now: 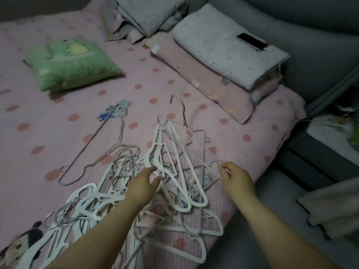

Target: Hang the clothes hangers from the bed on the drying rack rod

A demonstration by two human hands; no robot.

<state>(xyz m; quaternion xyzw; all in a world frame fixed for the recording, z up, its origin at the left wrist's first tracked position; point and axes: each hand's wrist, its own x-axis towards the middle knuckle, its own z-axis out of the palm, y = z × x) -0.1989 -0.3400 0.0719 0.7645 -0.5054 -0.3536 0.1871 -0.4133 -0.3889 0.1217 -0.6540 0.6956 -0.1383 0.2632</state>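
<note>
A tangled pile of white plastic hangers [108, 202] and thin wire ones lies on the pink dotted bed [242, 152] near its front edge. My left hand [142, 184] grips a white hanger [155, 152] that is raised from the pile. My right hand [238, 178] pinches the corner of a thin pink wire hanger [202, 152] lifted above the sheet. A grey wire hanger with a cartoon figure [93, 144] lies alone further left. The drying rack rod is out of view.
A green cushion [71, 65] sits at the far left of the bed. Folded grey blankets [147, 14] and pink and white pillows [223, 47] with a phone [252, 41] on top lie at the back right. The grey bed frame [320, 45] borders the right side.
</note>
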